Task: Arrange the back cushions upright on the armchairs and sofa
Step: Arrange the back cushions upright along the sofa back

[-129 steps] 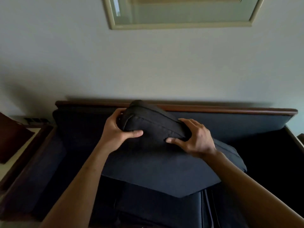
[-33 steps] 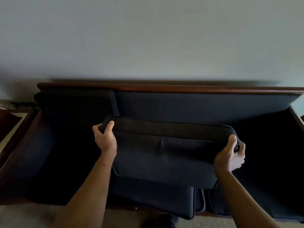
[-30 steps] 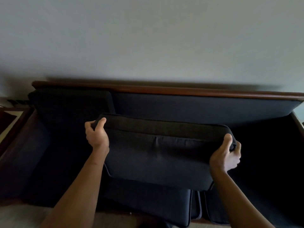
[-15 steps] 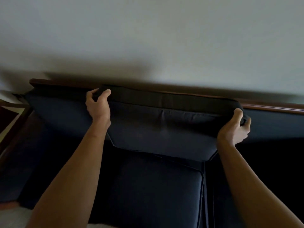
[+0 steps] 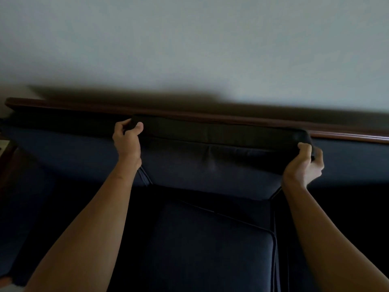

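Note:
A dark navy back cushion [image 5: 210,163] stands upright against the middle of the sofa's backrest, its top edge just under the wooden top rail [image 5: 347,134]. My left hand [image 5: 127,138] grips the cushion's upper left corner. My right hand [image 5: 304,165] grips its upper right corner. Another back cushion [image 5: 63,148] stands upright to the left of it. The seat cushion [image 5: 206,245] lies flat below.
A plain pale wall [image 5: 189,49] rises behind the sofa. The sofa's left arm with wooden trim [image 5: 8,165] is at the left edge. The right part of the sofa [image 5: 353,165] is in deep shadow.
Both hands lifted the cushion from low over the seat and pushed it back and up against the backrest. The view has moved closer to the sofa.

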